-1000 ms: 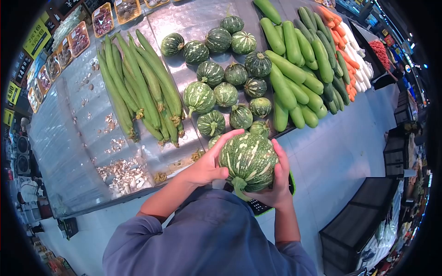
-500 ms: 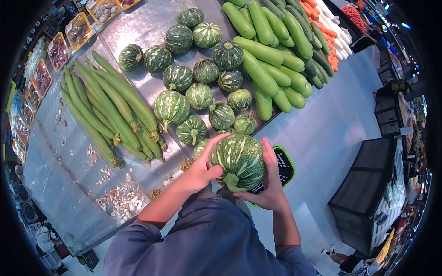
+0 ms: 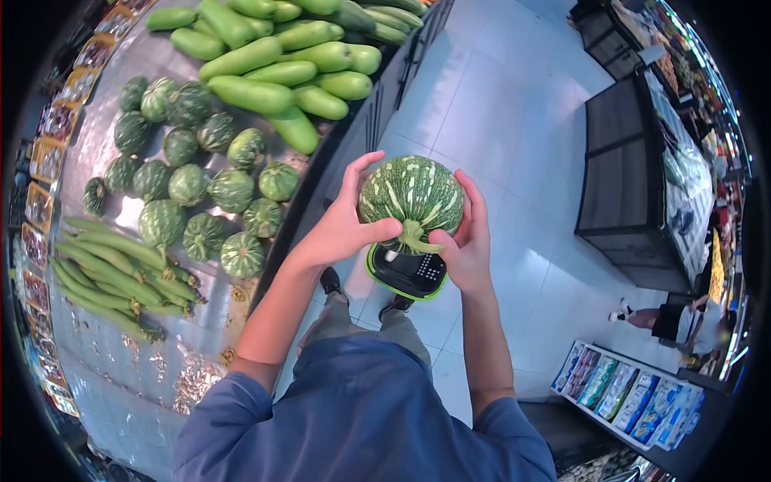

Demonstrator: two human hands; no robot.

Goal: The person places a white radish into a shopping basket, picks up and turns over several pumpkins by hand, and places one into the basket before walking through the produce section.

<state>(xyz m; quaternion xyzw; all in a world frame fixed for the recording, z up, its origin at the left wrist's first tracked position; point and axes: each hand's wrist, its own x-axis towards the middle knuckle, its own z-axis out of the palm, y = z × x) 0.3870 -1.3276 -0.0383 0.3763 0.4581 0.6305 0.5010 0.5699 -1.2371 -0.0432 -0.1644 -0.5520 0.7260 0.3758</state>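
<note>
Between my two hands is a round green pumpkin (image 3: 411,189) with pale streaks, its stem turned toward me. My left hand (image 3: 353,221) cups its left side, thumb near the stem. Against the right side presses my right hand (image 3: 470,237), its thumb also beside the stem. Below the pumpkin, a black basket (image 3: 414,277) with a bright green rim stands on the floor by my feet, partly hidden. To my left, several similar pumpkins (image 3: 189,185) lie on the metal display counter (image 3: 104,373).
Pale green gourds (image 3: 253,92) are piled at the counter's far end, and long ridged gourds (image 3: 120,277) lie at its left. Packaged goods (image 3: 48,161) line the far edge. Dark display stands (image 3: 626,177) are across the tiled aisle (image 3: 458,104). A person (image 3: 679,321) is at right.
My body and view have turned right, away from the counter, with the pumpkin still in both hands. The counter now lies further left, and the basket shows more fully below the pumpkin.
</note>
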